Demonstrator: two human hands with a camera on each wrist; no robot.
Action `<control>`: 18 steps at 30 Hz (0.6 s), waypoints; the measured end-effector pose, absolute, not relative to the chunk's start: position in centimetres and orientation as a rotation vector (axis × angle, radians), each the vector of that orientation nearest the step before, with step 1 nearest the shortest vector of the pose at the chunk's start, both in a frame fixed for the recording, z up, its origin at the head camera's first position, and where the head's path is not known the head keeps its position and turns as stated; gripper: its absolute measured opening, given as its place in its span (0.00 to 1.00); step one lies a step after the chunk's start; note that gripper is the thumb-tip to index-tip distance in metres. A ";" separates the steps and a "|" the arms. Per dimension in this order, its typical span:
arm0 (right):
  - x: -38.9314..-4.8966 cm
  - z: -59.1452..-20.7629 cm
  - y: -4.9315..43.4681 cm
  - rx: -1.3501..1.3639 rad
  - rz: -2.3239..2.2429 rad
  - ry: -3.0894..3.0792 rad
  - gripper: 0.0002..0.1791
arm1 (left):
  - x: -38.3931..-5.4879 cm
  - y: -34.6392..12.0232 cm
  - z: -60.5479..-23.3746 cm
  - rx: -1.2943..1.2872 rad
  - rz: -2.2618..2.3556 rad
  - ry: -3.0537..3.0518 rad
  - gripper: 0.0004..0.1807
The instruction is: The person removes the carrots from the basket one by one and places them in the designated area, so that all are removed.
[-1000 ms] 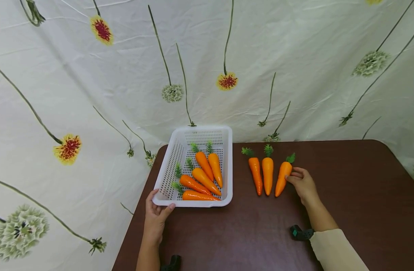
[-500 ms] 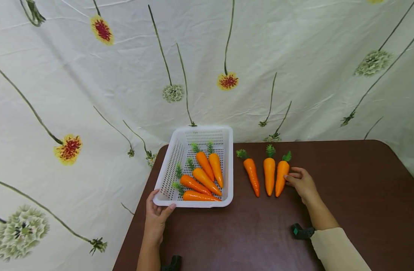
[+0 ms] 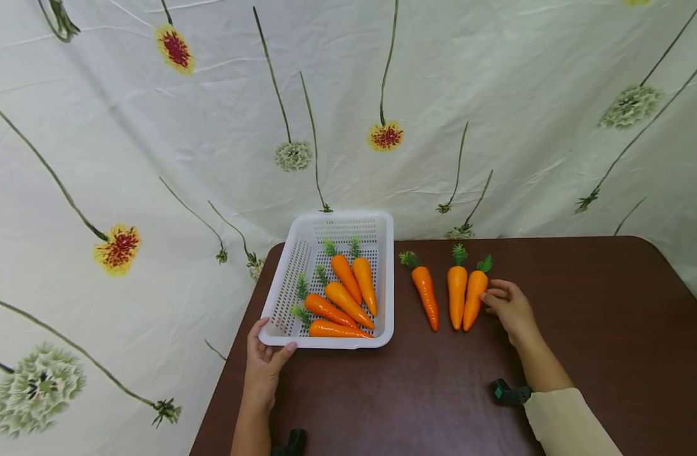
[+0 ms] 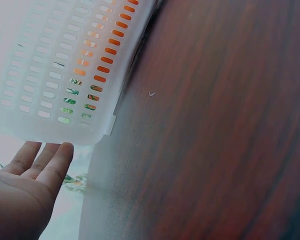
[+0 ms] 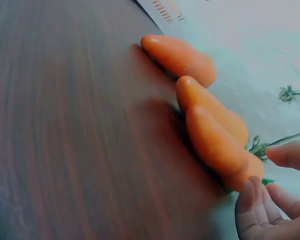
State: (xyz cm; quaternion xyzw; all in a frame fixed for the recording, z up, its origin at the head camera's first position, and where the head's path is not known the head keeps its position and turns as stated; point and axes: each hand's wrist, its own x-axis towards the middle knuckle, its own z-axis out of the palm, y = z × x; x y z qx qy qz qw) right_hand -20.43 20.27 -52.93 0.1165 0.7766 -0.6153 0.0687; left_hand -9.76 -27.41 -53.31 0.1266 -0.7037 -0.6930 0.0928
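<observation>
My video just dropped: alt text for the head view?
The right hand touches the rightmost carrot of three on a brown table; the left hand holds a white basket of five carrots by its near left corner.

Left wrist view: basket (image 4: pixel 52 85) cut off at top; carrots (image 4: pixel 106 60) inside basket mostly hidden. Head view: worktop (image 3: pixel 405 392) below basket cut off.

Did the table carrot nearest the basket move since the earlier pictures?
Yes. Judged against the printed flower on the cloth above, that carrot has shifted left, toward the basket, especially its leafy top.
</observation>
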 end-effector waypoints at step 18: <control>-19.4 -48.7 16.3 -0.013 -1.932 2.266 0.31 | -9.9 -27.5 -53.3 0.402 -2.055 -2.101 0.47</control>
